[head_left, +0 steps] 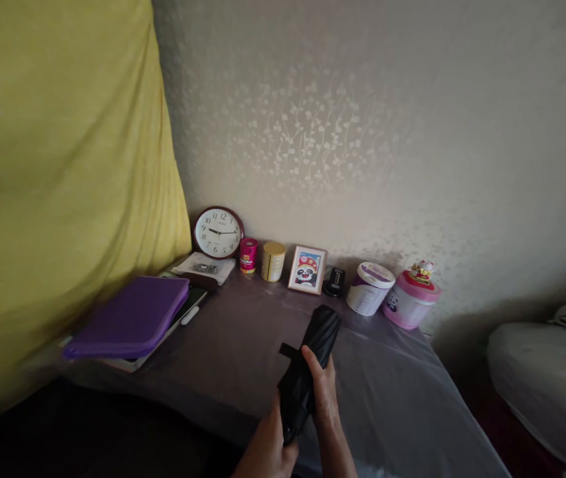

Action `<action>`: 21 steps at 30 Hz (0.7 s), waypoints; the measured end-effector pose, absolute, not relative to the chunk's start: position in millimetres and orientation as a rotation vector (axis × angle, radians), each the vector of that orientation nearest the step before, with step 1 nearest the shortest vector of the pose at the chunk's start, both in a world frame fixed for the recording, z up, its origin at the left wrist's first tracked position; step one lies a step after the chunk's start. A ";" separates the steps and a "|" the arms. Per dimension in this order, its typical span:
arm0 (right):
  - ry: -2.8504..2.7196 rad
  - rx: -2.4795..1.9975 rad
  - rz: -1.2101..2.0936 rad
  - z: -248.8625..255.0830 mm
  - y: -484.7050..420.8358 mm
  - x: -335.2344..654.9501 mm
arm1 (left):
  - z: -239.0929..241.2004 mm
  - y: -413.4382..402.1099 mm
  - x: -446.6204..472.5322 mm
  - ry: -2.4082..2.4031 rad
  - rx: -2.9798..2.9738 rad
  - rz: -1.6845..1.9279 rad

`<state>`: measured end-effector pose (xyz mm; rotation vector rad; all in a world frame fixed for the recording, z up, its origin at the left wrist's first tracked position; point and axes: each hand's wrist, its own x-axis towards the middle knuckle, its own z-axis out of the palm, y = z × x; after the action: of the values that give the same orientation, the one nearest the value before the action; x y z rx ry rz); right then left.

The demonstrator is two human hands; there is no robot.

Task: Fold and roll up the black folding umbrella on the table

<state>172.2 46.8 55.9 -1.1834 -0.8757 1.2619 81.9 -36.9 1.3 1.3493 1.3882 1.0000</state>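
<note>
A folded black umbrella (323, 326) is held at a tilt above the front part of the table, its upper end leaning to the right. My left hand (269, 443) is closed around its lower end; some of those fingers are hidden behind the fabric. Higher up, my right hand (323, 392) wraps the umbrella's right side, with the thumb lying across the cloth. A short black strap (290, 351) sticks out to the left near that thumb.
On the grey-covered table (243, 338) a purple folder (133, 315) lies at the left. Along the wall stand a clock (219, 232), a pink can (248, 255), a yellow tin (273, 261), a panda picture frame (307, 269), a small black object (335, 282), a white tub (370, 289) and a pink tub (410, 299).
</note>
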 end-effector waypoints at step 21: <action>-1.072 -1.282 1.046 45.2 52.8 176.5 | 35.5 -34.7 67.4 1.199 1.113 0.905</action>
<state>176.5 52.8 45.2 -1.2816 -1.0721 1.0459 67.4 -34.7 35.5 1.1127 1.1988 0.9052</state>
